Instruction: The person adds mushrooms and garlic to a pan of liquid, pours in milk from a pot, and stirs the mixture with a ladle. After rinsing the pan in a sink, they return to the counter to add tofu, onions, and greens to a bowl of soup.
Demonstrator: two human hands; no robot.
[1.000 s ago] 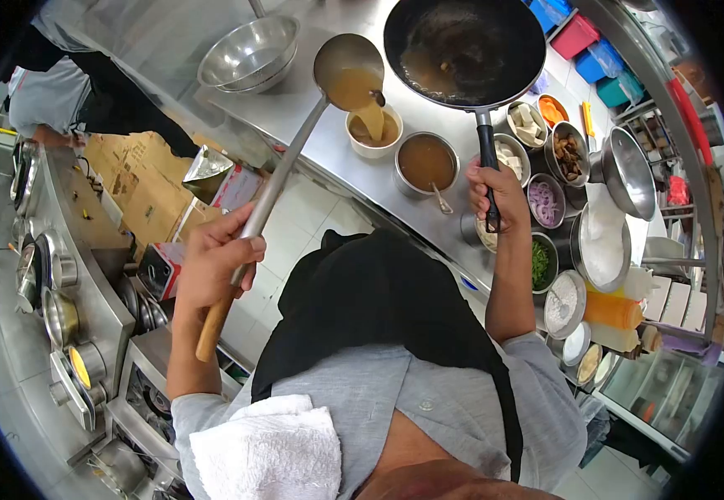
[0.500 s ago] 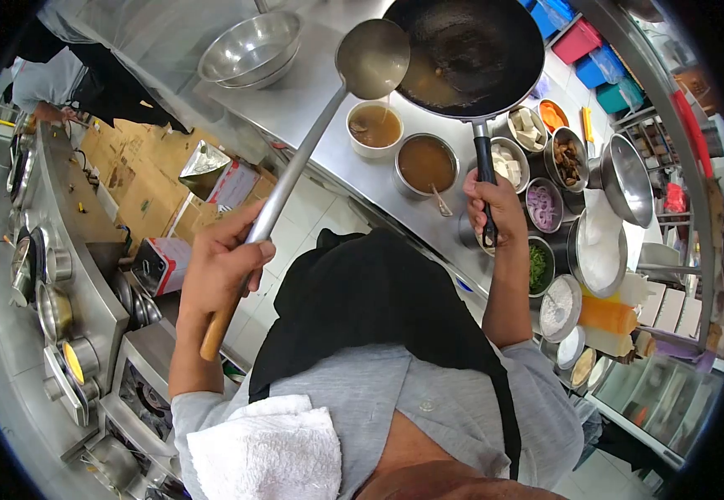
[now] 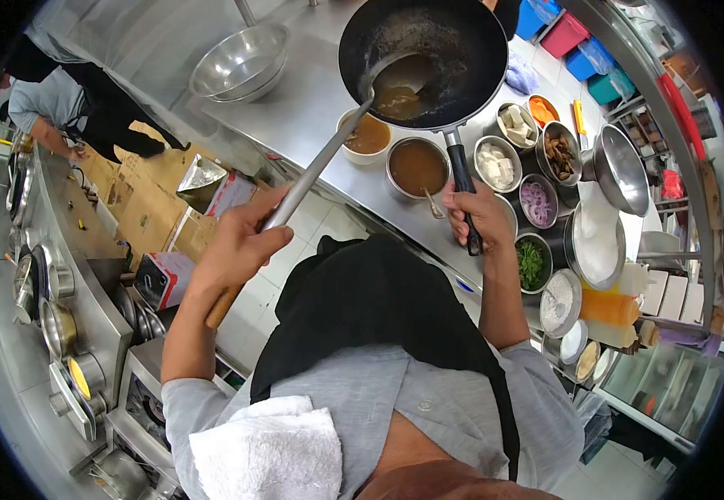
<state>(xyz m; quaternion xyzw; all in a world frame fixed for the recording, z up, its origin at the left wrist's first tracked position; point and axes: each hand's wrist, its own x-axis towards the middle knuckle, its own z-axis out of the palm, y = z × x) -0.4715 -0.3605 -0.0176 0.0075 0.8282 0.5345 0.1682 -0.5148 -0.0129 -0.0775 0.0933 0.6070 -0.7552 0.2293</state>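
My left hand (image 3: 249,237) is closed around the long handle of a metal ladle (image 3: 320,158) with a wooden end. Its bowl rests inside the black wok (image 3: 479,50), tilted in some brown liquid (image 3: 399,102). My right hand (image 3: 480,215) grips the wok's black handle, and the wok hangs over the steel counter (image 3: 312,108). Just below the wok stand a white bowl of brown broth (image 3: 369,137) and a steel pot of brown sauce (image 3: 417,167) with a spoon in it. Near my right hand is a bowl of white cubes (image 3: 497,165).
Bowls of sliced onion (image 3: 537,202), chopped greens (image 3: 531,264), browned pieces (image 3: 559,154) and white powder (image 3: 558,302) crowd the right side. Stacked steel bowls (image 3: 241,62) stand at upper left. A co-worker (image 3: 54,104) bends at a far-left counter. Cardboard (image 3: 141,200) covers part of the floor.
The ladle bowl has gone from above the white bowl into the wok. The wok has shifted left, with my right hand moving slightly left and down.
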